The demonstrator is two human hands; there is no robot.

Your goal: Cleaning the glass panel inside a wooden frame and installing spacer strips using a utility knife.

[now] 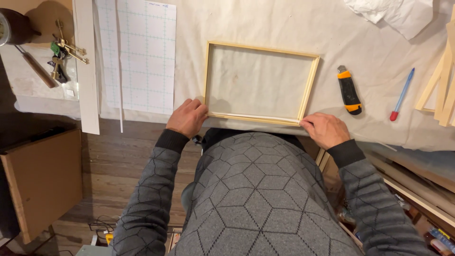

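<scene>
A rectangular frame of pale wooden strips point(308, 87) lies flat on a cloth-covered table point(265, 23), just beyond my body. My left hand point(187, 117) rests at the frame's near left corner, fingers curled against the wood. My right hand point(324, 129) pinches the near right corner, fingertips on the strip's end. Both hands press on the near strip, which runs between them along the table's front edge.
A black and orange utility knife point(349, 90) and a blue pen with a red cap point(402, 95) lie right of the frame. Wooden strips point(443, 80) lean at far right. Grid paper point(142, 52), a white board point(85, 66), keys point(64, 52) and a wooden-handled tool point(35, 66) sit left.
</scene>
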